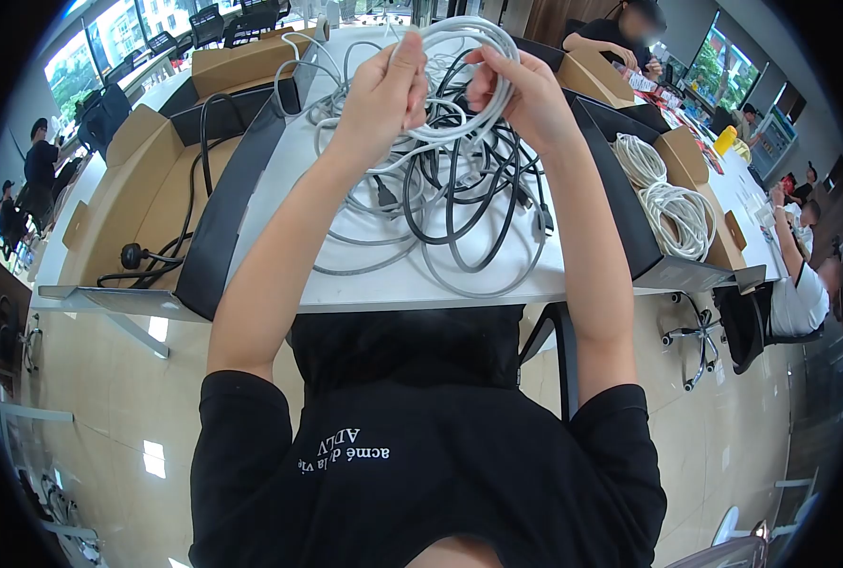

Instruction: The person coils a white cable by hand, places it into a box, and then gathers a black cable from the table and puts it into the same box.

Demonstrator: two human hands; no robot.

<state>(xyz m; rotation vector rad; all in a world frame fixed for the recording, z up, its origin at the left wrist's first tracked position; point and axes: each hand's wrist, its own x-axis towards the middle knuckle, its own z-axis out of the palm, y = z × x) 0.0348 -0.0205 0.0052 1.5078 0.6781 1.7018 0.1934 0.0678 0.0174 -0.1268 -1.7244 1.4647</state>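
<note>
Both of my hands are raised over a white table (279,199) and hold a coil of white cable (459,38). My left hand (383,90) pinches the coil's left side. My right hand (521,90) grips its right side, with loops wrapped around the fingers. Below the hands a tangled heap of grey, white and black cables (450,208) lies on the table, and strands run up from it to the coil.
An open cardboard box (147,199) on the left holds a black cable with a plug (135,256). Another box (686,161) on the right holds coiled white cables (672,213). Other people sit at desks far left, far right and behind. An office chair (701,331) stands at right.
</note>
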